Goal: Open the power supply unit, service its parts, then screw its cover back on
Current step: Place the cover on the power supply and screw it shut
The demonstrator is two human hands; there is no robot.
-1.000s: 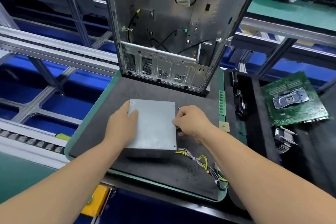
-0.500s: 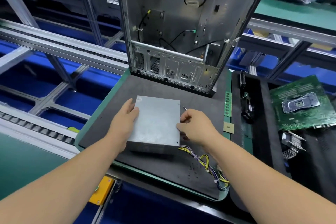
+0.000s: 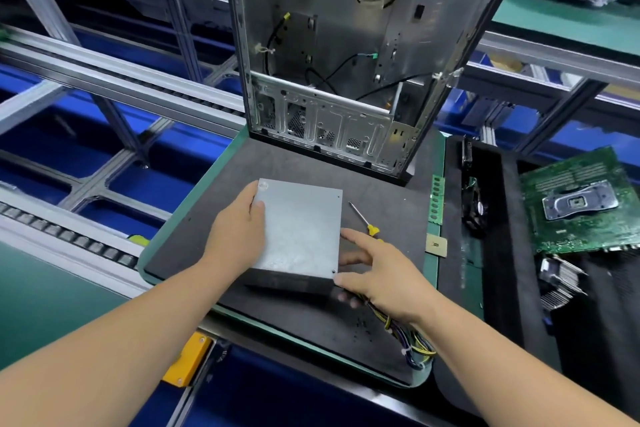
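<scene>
Screwdriver (image 3: 363,218) now set down on desk (image 3: 214,225); my right hand (image 3: 377,274), spread, joins left hand (image 3: 239,236) flat on power supply unit (image 3: 299,229), cover screws presumably done.

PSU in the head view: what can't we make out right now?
- PSU: only the cover and a dark front edge show; the inside is hidden by the cover.
- Cover screws: corner holes too small to tell whether they are filled.
- Cable bundle: its exit from the case is hidden by the right hand.
- Left side wall: hidden by the left hand.
- Screwdriver: handle end is behind the right fingers.
</scene>
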